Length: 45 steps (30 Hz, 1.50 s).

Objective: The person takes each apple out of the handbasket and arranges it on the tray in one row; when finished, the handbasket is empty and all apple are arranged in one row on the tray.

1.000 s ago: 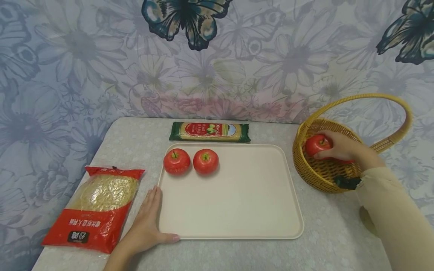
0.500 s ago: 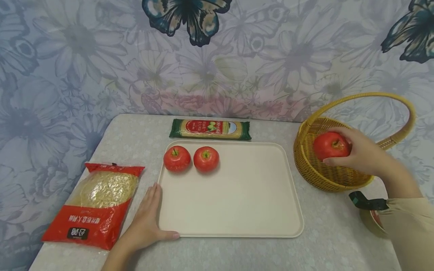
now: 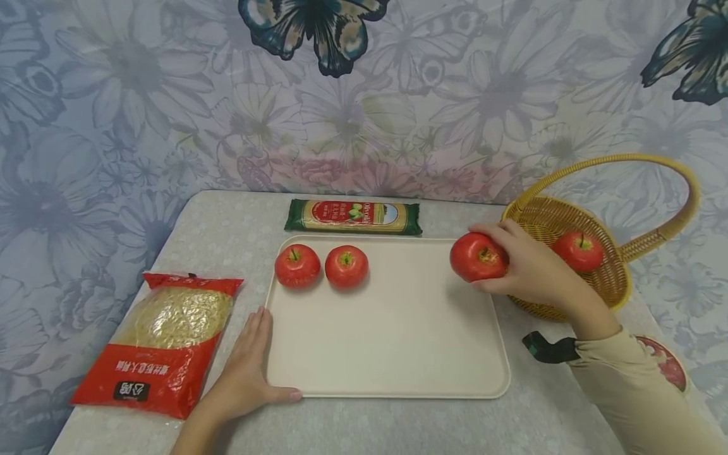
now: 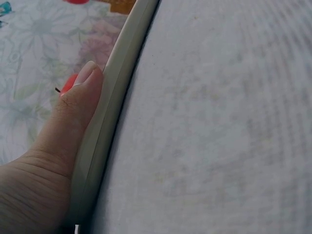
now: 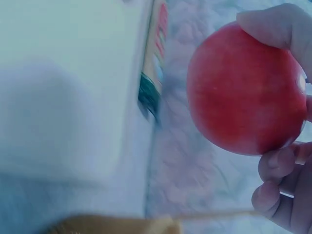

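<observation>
My right hand grips a red apple above the right end of a cream tray. In the right wrist view, the thumb and fingertips hold the apple from opposite sides. Another apple lies in the yellow wicker basket, partly behind my right hand. Two apples, a left one and a right one, sit side by side in the tray's far left corner. My left hand rests at the tray's near left corner, its straight fingers along the left side and the thumb against the front rim.
A red bag of pasta lies left of the left hand. Behind the tray is a green-ended spaghetti pack. The basket's tall handle arches up at the right. A round tin stands partly behind the right sleeve.
My right hand has lifted an apple out of the basket and carried it left over the tray, uncovering the other apple inside. The left hand stays in place.
</observation>
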Motion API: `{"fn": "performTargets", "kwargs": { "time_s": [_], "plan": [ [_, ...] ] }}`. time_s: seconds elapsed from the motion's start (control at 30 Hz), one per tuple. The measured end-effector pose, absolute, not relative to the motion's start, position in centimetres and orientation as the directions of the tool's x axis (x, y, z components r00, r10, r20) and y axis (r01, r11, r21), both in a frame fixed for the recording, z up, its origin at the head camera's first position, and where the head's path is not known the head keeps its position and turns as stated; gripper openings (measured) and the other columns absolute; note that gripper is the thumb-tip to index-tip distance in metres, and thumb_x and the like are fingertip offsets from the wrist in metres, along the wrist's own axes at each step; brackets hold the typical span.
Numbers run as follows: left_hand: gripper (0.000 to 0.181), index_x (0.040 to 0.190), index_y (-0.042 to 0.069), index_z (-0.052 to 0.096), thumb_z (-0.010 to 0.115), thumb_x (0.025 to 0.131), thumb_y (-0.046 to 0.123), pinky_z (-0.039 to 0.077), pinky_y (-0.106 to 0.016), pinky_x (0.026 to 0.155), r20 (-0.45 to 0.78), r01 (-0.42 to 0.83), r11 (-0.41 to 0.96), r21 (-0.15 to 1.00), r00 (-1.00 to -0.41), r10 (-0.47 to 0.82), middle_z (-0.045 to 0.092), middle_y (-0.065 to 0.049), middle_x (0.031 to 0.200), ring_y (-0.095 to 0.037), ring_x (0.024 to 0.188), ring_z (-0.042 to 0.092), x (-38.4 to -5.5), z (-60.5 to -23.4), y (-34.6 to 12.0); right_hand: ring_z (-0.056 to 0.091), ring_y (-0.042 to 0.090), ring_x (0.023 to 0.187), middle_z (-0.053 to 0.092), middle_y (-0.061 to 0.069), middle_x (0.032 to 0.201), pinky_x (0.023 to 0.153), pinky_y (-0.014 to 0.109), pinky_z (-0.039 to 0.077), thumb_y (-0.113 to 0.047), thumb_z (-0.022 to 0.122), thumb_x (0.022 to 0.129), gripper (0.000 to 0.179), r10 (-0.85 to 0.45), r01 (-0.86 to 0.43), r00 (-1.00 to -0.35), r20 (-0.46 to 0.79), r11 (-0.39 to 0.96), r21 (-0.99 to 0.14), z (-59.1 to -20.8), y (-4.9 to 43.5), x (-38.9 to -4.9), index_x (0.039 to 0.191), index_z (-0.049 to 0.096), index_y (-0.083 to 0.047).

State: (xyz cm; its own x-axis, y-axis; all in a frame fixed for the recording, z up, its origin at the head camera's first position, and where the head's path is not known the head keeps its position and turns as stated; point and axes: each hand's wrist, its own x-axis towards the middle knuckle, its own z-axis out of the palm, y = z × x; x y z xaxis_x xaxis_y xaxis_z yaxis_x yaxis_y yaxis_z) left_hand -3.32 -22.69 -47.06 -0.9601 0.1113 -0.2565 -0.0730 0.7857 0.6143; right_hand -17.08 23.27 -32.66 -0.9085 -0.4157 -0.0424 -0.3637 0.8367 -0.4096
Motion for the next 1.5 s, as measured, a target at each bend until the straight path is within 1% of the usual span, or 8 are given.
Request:
{"fn": "performTargets", "kwargs": {
  "time_s": [0.2, 0.33, 0.5, 0.63, 1.03, 1.23, 1.3, 1.5],
  "plan": [
    [0.155, 0.160, 0.009, -0.006, 0.089, 0.051, 0.066, 0.010, -0.071, 0.117, -0.240, -0.056, 0.780, 0.623, -0.963, 0.122, -0.004, -0.024, 0.166, -0.046, 0.152, -0.004, -3.3, -46.9, -22.7, 0.063, 0.030, 0.105, 0.052, 0.009, 0.123, 0.085, 0.052, 0.058, -0.037, 0.087, 0.072, 0.086, -0.462, -0.387, -0.886, -0.051, 0.794, -0.469, -36.0, 19.7, -18.8, 0.146, 0.045, -0.024],
    [0.155, 0.160, 0.009, -0.006, 0.089, 0.051, 0.065, 0.011, -0.071, 0.116, -0.234, -0.053, 0.778, 0.626, -0.965, 0.122, -0.004, -0.023, 0.166, -0.046, 0.152, -0.004, -3.2, -46.9, -22.6, 0.064, 0.029, 0.100, 0.052, 0.007, 0.120, 0.084, 0.049, 0.058, -0.040, 0.086, 0.070, 0.087, -0.461, -0.382, -0.885, -0.063, 0.797, -0.468, -37.8, 17.5, -19.8, 0.146, 0.045, -0.027],
    [0.155, 0.160, 0.008, -0.005, 0.089, 0.051, 0.066, 0.010, -0.071, 0.117, -0.226, -0.049, 0.777, 0.628, -0.966, 0.121, -0.004, -0.023, 0.166, -0.047, 0.152, -0.004, -3.3, -47.0, -22.5, 0.064, 0.029, 0.102, 0.051, 0.006, 0.120, 0.085, 0.049, 0.058, -0.046, 0.086, 0.071, 0.087, -0.451, -0.364, -0.887, -0.097, 0.813, -0.455, -39.3, 15.3, -20.6, 0.146, 0.045, -0.027],
    [0.155, 0.160, 0.009, -0.006, 0.089, 0.051, 0.066, 0.010, -0.071, 0.116, -0.230, -0.053, 0.778, 0.626, -0.966, 0.119, -0.003, -0.023, 0.166, -0.046, 0.152, -0.004, -3.3, -47.0, -22.5, 0.064, 0.030, 0.101, 0.050, 0.007, 0.120, 0.085, 0.050, 0.058, -0.045, 0.086, 0.071, 0.089, -0.443, -0.348, -0.888, -0.123, 0.823, -0.449, -40.0, 13.9, -20.8, 0.147, 0.044, -0.027],
    [0.156, 0.160, 0.011, -0.007, 0.088, 0.050, 0.068, 0.010, -0.071, 0.117, -0.254, -0.076, 0.786, 0.614, -0.961, 0.106, -0.004, -0.021, 0.167, -0.045, 0.153, -0.005, -3.4, -47.1, -22.4, 0.062, 0.032, 0.110, 0.047, 0.009, 0.129, 0.088, 0.053, 0.057, -0.047, 0.086, 0.071, 0.092, -0.430, -0.316, -0.887, -0.171, 0.833, -0.455, -41.3, 12.5, -21.4, 0.149, 0.039, -0.032],
    [0.156, 0.160, 0.010, -0.007, 0.088, 0.050, 0.068, 0.009, -0.071, 0.117, -0.254, -0.075, 0.787, 0.612, -0.962, 0.106, -0.004, -0.021, 0.167, -0.045, 0.153, -0.005, -3.4, -46.9, -22.4, 0.063, 0.032, 0.110, 0.045, 0.009, 0.129, 0.089, 0.052, 0.057, -0.048, 0.085, 0.072, 0.093, -0.421, -0.288, -0.886, -0.192, 0.827, -0.483, -41.7, 12.5, -21.5, 0.151, 0.038, -0.031],
    [0.156, 0.160, 0.011, -0.007, 0.088, 0.050, 0.068, 0.009, -0.071, 0.117, -0.258, -0.080, 0.789, 0.609, -0.961, 0.102, -0.004, -0.021, 0.167, -0.045, 0.153, -0.005, -3.5, -46.9, -22.5, 0.063, 0.033, 0.111, 0.045, 0.011, 0.130, 0.089, 0.053, 0.057, -0.049, 0.084, 0.073, 0.094, -0.421, -0.279, -0.884, -0.205, 0.825, -0.492, -41.9, 12.5, -21.6, 0.152, 0.036, -0.031],
    [0.157, 0.160, 0.011, -0.007, 0.089, 0.049, 0.067, 0.009, -0.071, 0.117, -0.250, -0.074, 0.783, 0.617, -0.963, 0.105, -0.004, -0.021, 0.167, -0.046, 0.153, -0.005, -3.4, -47.1, -22.6, 0.058, 0.038, 0.121, 0.036, 0.018, 0.150, 0.096, 0.058, 0.052, -0.054, 0.081, 0.074, 0.097, -0.401, -0.228, -0.881, -0.250, 0.823, -0.520, -42.2, 12.7, -21.9, 0.153, 0.030, -0.032]
  ]
}}
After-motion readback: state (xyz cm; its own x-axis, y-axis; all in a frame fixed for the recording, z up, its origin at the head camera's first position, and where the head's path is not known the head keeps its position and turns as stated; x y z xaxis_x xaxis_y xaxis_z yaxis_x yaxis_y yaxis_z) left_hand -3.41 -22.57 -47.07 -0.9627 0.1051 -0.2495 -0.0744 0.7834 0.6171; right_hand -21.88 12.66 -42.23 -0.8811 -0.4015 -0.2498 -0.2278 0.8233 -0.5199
